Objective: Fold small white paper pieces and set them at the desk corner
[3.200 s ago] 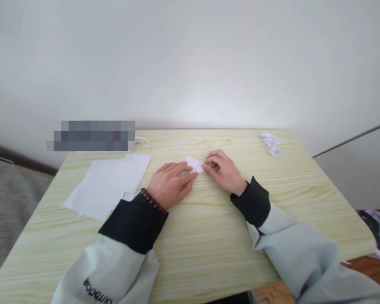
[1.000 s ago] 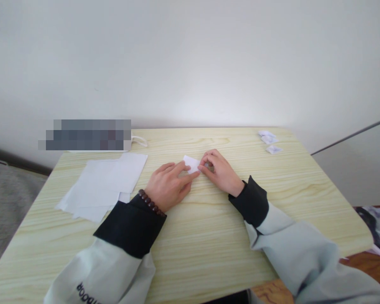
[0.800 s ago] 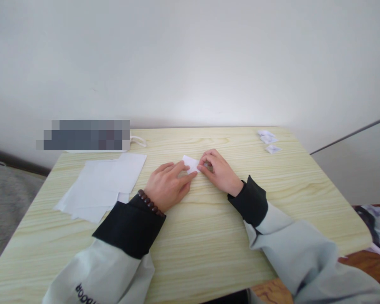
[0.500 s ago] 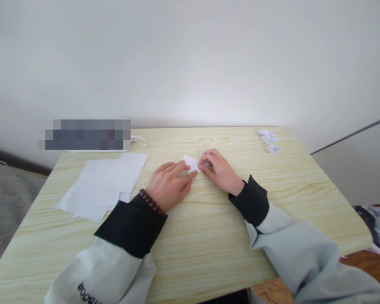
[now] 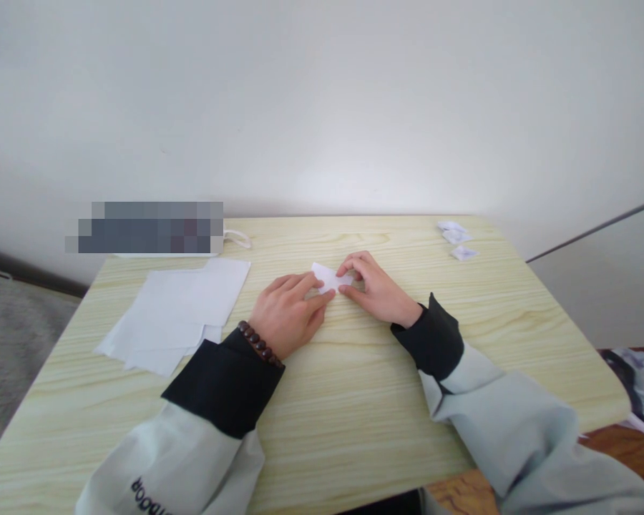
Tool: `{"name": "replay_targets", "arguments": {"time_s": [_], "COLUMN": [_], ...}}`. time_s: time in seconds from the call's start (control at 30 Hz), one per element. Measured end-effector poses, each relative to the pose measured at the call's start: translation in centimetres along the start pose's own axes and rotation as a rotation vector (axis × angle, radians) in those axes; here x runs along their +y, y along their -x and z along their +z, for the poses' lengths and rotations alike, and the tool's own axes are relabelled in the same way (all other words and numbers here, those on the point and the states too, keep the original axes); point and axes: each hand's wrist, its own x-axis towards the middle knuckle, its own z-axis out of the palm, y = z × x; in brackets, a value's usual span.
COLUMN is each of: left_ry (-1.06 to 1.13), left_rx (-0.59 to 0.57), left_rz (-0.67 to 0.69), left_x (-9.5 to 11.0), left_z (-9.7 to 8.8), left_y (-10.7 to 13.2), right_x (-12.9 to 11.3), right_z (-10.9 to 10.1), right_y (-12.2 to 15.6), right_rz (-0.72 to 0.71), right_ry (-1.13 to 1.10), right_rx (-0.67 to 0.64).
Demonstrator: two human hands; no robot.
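A small white piece of folded paper (image 5: 326,275) lies on the table in front of me. My left hand (image 5: 290,311), with a dark bead bracelet at the wrist, grips its left and near edges between thumb and forefinger. At the paper's right end, my right hand (image 5: 374,290) has thumb and forefinger a little apart, one on each side of it, fingertips touching it. Part of the paper is hidden behind those fingers.
Several loose white sheets (image 5: 177,307) overlap on the table's left side. Behind them is a blurred-out object (image 5: 150,236) with a white loop (image 5: 239,237). Small folded paper pieces (image 5: 464,253) lie at the back right. A white wall (image 5: 322,107) stands behind the table (image 5: 343,400).
My right thumb and forefinger have spread from a pinch at the paper's right corner, and more of that end shows between them. My left hand has hardly moved.
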Motion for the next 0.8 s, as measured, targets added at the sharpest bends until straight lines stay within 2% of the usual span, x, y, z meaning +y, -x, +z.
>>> {"name": "replay_targets", "arguments": {"time_s": [0.27,0.4,0.57,0.8], "left_ry": [0.014,0.031,-0.001,-0.024], "left_rx": [0.019,0.024,0.036,0.037], "left_rz": [0.033,0.054,0.017,-0.009], "left_x": [-0.5,-0.8,-0.6,-0.1], "left_z": [0.2,0.3,0.3,0.0], "left_y": [0.5,0.8,0.6,0.5], "right_x": [-0.2,-0.1,0.1,-0.1], "right_z": [-1.0,-0.6,0.3,-0.2], "right_y": [-0.2,-0.2,-0.1,-0.3], "right_rz": [0.058,0.057,0.008,0.002], "right_ry": [-0.046,-0.041,0.010,-0.041], "right_rx": [-0.066,-0.042,0.033,-0.030]}}
